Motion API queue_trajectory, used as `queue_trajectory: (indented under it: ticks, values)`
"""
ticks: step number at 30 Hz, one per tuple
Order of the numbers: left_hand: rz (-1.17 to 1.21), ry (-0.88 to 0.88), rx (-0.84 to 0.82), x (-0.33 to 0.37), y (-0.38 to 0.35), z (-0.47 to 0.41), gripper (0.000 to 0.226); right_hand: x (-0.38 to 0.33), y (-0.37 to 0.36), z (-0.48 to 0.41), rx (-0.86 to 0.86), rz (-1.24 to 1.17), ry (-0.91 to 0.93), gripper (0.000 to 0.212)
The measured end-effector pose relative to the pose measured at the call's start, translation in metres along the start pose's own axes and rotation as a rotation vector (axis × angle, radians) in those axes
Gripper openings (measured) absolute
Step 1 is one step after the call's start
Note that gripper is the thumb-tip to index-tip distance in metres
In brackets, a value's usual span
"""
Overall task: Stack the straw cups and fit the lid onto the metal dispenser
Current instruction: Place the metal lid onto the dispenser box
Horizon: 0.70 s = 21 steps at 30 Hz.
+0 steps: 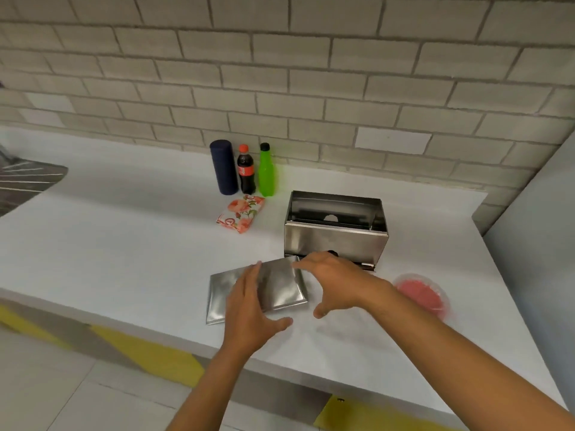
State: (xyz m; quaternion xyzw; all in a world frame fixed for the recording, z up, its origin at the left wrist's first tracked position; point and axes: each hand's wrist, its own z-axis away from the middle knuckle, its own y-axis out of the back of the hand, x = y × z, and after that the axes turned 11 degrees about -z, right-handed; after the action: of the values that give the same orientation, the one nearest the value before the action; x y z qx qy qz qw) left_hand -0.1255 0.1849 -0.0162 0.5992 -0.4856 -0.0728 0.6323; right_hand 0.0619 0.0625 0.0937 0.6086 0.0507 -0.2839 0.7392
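— So, what fills the frame?
— A white worktop (124, 250). Right of centre stands the metal dispenser (336, 234), open at the top; its flat lid (280, 287) lies on the worktop just below it.
— And the hands?
— The left hand (252, 309) rests spread over the lid, grip open, clasping nothing. The right hand (336, 281) hovers at the lid's right edge, fingers apart.
— Smaller things?
— Upper centre, a dark cylinder (223, 168), cola bottle (246, 174), green bottle (267, 171); lower right, blurred red cups (423, 295).
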Motion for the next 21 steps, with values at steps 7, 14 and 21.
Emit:
queue_trajectory:
  ticks: [7, 14, 21]
  values:
    - [-0.167, 0.071, -0.230, -0.038, 0.027, -0.038, 0.160, -0.021, -0.023, -0.058, -0.122, 0.134, 0.145, 0.137]
    - [-0.222, 0.104, -0.430, -0.055, 0.026, -0.067, 0.167, -0.030, -0.030, -0.102, -0.224, 0.274, 0.176, 0.148]
    - [-0.224, 0.086, -0.518, -0.064, 0.021, -0.077, 0.166, -0.022, -0.036, -0.123, -0.295, 0.315, 0.160, 0.151]
